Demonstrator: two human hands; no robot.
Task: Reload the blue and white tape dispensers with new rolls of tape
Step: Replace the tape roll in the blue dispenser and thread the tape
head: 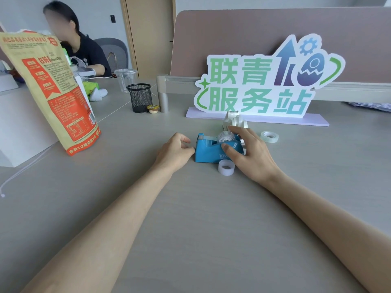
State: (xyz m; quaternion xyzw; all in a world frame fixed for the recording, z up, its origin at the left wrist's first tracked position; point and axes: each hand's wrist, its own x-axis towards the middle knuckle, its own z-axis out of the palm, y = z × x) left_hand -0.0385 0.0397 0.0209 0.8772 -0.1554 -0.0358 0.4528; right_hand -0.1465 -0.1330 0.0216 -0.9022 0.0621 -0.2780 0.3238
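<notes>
**Fingers on the blue dispenser, spare roll waiting**

Fingers of the right hand (249,153) are clamped on the blue plastic tape dispenser (211,152): the thumb presses its near side, the other fingers reach over the top onto the clear roll of tape (225,136) seated in its cradle. At 9 o'clock of the dispenser, the left hand (174,152) rests on the grey desk (190,218) with fingers curled loosely together, knuckles just touching the dispenser's cutter end, holding nothing.

Two dispensers show: the blue one, its long axis running 9 to 3 o'clock with the cutter pointing to 9, and a white plastic tape dispenser (234,121) just behind it at 12 o'clock, partly hidden. One loose translucent tape roll (269,136) lies flat at 2 o'clock, apart from both. One empty whitish tape core (226,167) stands at 6 o'clock, just beside the blue base.

Farther off at 10 o'clock stands a black mesh pen cup (139,98); its contents cannot be seen.
</notes>
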